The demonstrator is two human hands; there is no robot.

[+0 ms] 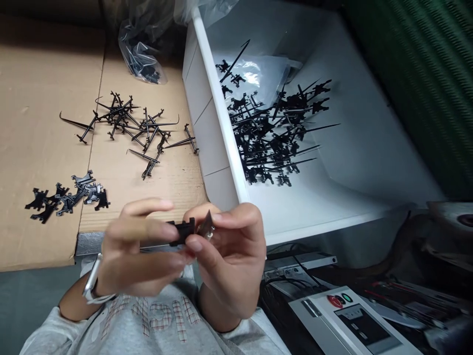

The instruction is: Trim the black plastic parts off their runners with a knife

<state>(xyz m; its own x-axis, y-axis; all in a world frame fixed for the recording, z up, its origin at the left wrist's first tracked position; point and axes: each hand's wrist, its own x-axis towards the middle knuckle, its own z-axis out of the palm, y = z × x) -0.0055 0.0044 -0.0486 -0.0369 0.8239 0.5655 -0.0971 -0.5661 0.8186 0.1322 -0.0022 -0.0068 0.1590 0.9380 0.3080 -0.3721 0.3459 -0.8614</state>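
My left hand (142, 249), with a watch on its wrist, is closed on a small black plastic bracket (184, 231) that has notched ends. Motion blurs some of its fingers. My right hand (232, 256) pinches a small pointed blade (207, 225) between thumb and forefinger, its tip upward. Blade and bracket are close together; I cannot tell whether they touch. The fingers cover the rest of the blade. On the cardboard to the left lies a group of similar loose brackets (76, 194). Beyond them is a tangle of thin black rod parts (121, 118).
A white bin (236, 153) on the right holds many black rod-and-bracket pieces (266, 128) and a clear bag (254, 74). Another plastic bag (142, 61) with dark parts sits at the back. A control box (343, 320) with red and green buttons stands at lower right.
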